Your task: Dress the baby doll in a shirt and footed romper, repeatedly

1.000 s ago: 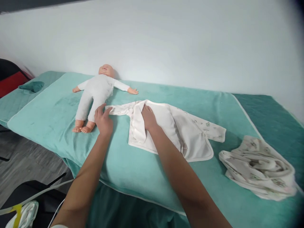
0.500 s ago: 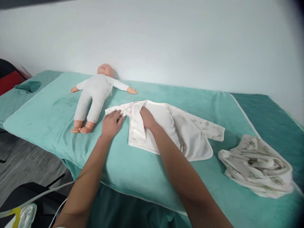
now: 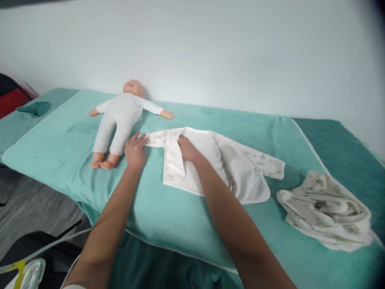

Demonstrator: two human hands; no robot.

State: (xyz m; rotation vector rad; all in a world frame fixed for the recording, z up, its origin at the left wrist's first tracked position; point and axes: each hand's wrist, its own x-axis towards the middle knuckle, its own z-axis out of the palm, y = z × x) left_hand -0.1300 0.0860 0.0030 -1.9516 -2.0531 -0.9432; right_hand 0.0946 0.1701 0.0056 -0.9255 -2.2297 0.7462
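Bedding, teal, by white wall; left fingers spread at shirt, right fingers half-hidden, grip unclear

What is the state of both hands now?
Left hand: open, at the end of a sleeve.
Right hand: fingers hidden inside the white garment; grip cannot be told.

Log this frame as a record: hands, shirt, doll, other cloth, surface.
left hand: at the shirt's sleeve end nearest the doll; grip unclear
right hand: fingers hidden behind the shirt's folded front flap
shirt: white, spread out, patterned sleeves
doll: on its back, arms out
other cloth: patterned, bunched
surface: green cover
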